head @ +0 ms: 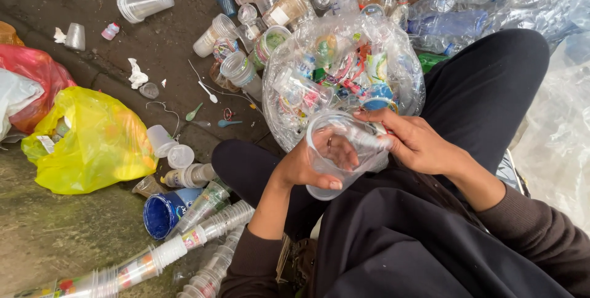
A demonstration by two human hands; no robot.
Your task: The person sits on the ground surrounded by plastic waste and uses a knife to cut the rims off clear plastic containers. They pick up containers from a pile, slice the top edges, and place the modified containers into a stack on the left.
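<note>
My left hand [310, 166] grips a clear plastic cup [335, 153] from below, its mouth turned up toward the camera. My right hand [415, 141] reaches over the cup's rim, fingertips touching the rim and something clear inside; whether it grasps anything I cannot tell. Just beyond the cup lies a clear plastic bag [344, 70] stuffed with colourful wrappers and cups. Both hands hover above my lap in dark trousers [479, 95].
A yellow bag [92, 141] and a red bag [34, 80] lie at the left. Stacked clear cups [184, 246] and a blue cup [161, 213] sit at the lower left. Loose cups and bottles [442, 9] pile up at the top. Spoons and scraps litter the wet ground.
</note>
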